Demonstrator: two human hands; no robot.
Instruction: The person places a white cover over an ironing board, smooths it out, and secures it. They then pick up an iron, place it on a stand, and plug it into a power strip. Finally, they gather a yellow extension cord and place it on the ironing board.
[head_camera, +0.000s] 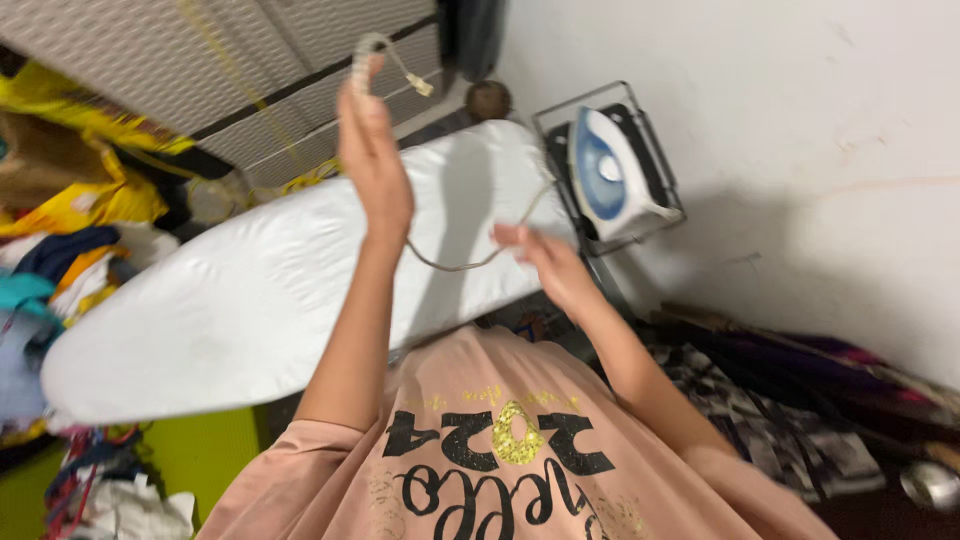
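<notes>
My left hand (372, 150) is raised over the white ironing board (230, 300) and grips a loop of a braided power cord (378, 50) near its plug. The cord hangs down from that hand, curves under it and runs to my right hand (545, 255), which holds it loosely over the board's right end. From there the cord leads up toward a blue and white iron (605, 175) resting upright on a wire rack (660, 200) at the board's end. My pink shirt fills the bottom of the view.
Piles of coloured clothes (60, 230) lie at the left, past the board. A white wall (800, 130) stands at the right, with dark fabric (800, 380) heaped below it. A green floor patch (200, 450) shows under the board.
</notes>
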